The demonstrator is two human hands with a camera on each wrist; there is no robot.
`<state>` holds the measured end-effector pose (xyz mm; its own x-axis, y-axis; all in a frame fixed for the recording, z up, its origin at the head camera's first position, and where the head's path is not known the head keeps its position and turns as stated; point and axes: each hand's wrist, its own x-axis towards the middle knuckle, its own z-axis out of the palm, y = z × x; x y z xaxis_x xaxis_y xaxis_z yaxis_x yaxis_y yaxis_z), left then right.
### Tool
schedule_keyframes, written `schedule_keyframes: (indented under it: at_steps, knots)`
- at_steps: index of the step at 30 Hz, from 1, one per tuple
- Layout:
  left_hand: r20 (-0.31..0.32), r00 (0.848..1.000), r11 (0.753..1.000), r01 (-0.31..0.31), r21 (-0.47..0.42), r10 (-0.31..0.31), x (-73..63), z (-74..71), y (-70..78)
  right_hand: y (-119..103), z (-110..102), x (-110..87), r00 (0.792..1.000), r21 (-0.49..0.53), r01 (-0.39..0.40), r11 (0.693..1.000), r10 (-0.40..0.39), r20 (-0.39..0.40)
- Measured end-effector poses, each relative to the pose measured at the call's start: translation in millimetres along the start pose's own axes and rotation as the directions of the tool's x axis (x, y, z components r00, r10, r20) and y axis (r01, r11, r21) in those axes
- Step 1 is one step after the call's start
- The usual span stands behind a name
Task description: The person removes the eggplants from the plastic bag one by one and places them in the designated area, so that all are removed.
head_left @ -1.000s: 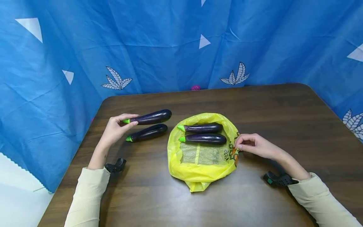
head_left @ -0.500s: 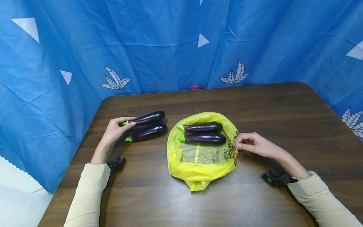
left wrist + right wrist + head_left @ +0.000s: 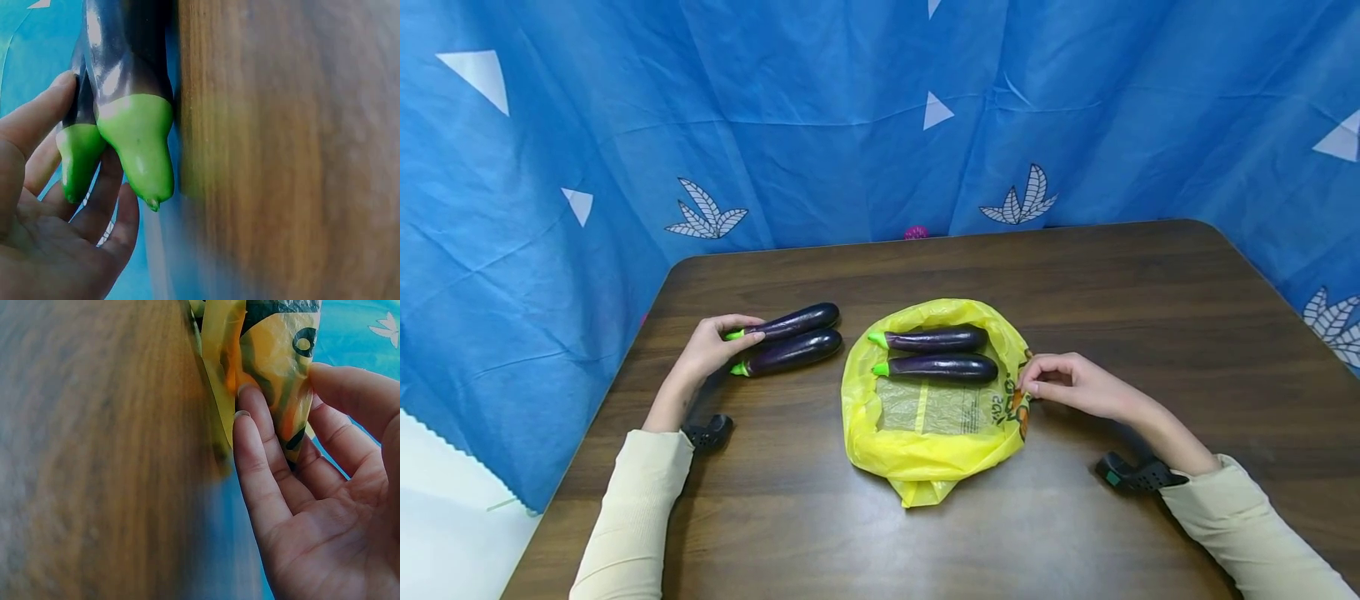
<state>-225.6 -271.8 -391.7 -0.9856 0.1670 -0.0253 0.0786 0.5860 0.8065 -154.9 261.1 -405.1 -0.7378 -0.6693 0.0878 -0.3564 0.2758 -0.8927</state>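
My left hand (image 3: 711,346) pinches a dark purple eggplant (image 3: 805,319) near its green stem end, at the left of the table. Right beside it, on the near side, lies a second eggplant (image 3: 793,352). The left wrist view shows the thumb against the held one, with the other's green cap (image 3: 139,140) in front. A yellow plastic bag (image 3: 925,462), its mouth spread wide, sits mid-table. Inside it two eggplants (image 3: 940,367) lie side by side, stems to the left. My right hand (image 3: 1078,385) holds the bag's right edge, a printed fold (image 3: 275,369) between thumb and fingers.
All of this is on a brown wooden table (image 3: 820,517). A blue curtain (image 3: 850,125) with white prints hangs behind the table and along its left side. Each wrist wears a black device (image 3: 1138,475).
The left hand has lowered its eggplant toward the near one, closing the gap so the two now lie alongside each other. The right hand and the bag stay as they were.
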Motion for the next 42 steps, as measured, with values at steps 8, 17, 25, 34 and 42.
schedule_keyframes:
  at_steps: [8, 17, 25, 34, 42]
  knots:
    - [0.039, 0.999, 0.999, 0.003, 0.053, -0.005, -4.0, -2.3, -1.7, 1.3, -0.3, 1.2, 1.000, 0.012, 0.007, 1.000, -0.008, 0.014]
    - [0.082, 0.996, 0.998, -0.045, 0.031, 0.042, -3.3, 0.7, -3.0, 1.7, -0.6, -1.0, 1.000, 0.018, -0.001, 1.000, 0.001, 0.000]
    - [0.079, 0.996, 0.999, -0.029, 0.027, 0.027, -5.1, -0.1, -1.8, 1.7, -0.6, -0.1, 1.000, 0.002, 0.005, 1.000, -0.005, 0.001]
    - [0.080, 0.996, 0.999, -0.038, 0.024, 0.036, -3.2, 0.2, -4.1, 1.6, -0.4, 0.3, 1.000, -0.004, 0.008, 1.000, -0.008, -0.004]
    - [0.098, 0.994, 0.999, -0.052, 0.007, 0.051, -3.3, -0.2, -3.4, 0.7, -0.5, 0.7, 1.000, -0.010, 0.010, 1.000, -0.010, -0.003]
